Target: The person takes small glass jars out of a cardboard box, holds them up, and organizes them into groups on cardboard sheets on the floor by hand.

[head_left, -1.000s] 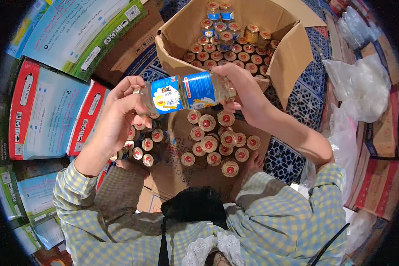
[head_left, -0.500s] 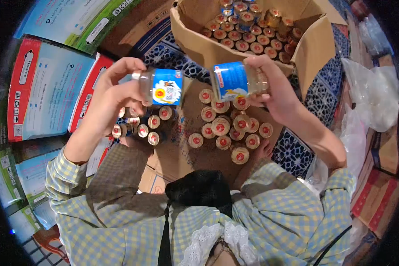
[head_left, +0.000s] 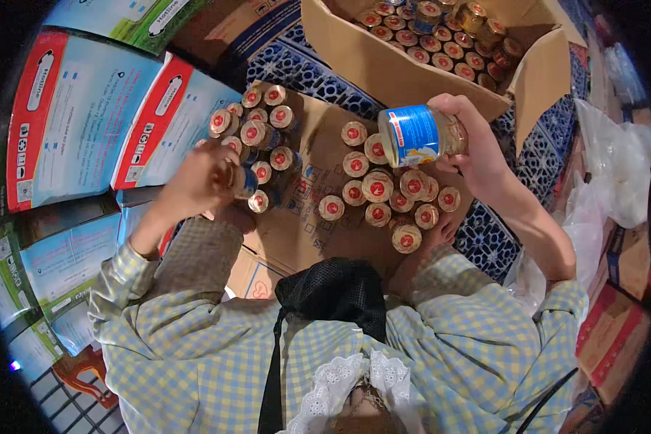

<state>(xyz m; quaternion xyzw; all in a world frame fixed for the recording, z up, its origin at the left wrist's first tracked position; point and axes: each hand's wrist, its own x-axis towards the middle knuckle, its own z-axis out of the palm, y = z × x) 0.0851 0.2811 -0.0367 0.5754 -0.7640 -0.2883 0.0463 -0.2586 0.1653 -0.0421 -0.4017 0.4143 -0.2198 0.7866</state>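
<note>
My right hand (head_left: 477, 145) is closed round the lid end of a glass jar (head_left: 415, 136) with a blue label, held on its side above the right group of jars (head_left: 377, 186). At the left, my left hand (head_left: 202, 181) is blurred by motion, its fingers round a jar (head_left: 231, 181) low beside the left group of jars (head_left: 257, 133). Those jars stand close together, with gold lids and red marks. Both groups rest on a flattened cardboard sheet (head_left: 304, 239).
An open cardboard box (head_left: 369, 65) full of similar jars is at the top right. Printed red and blue cartons (head_left: 87, 130) line the left side. Clear plastic bags (head_left: 586, 195) lie at the right, and blue patterned flooring (head_left: 488, 242) shows beneath.
My left hand has moved down and left with its jar, towards the left group. My right hand still holds its jar, now farther right in view. The view has shifted, showing more of the left jars.
</note>
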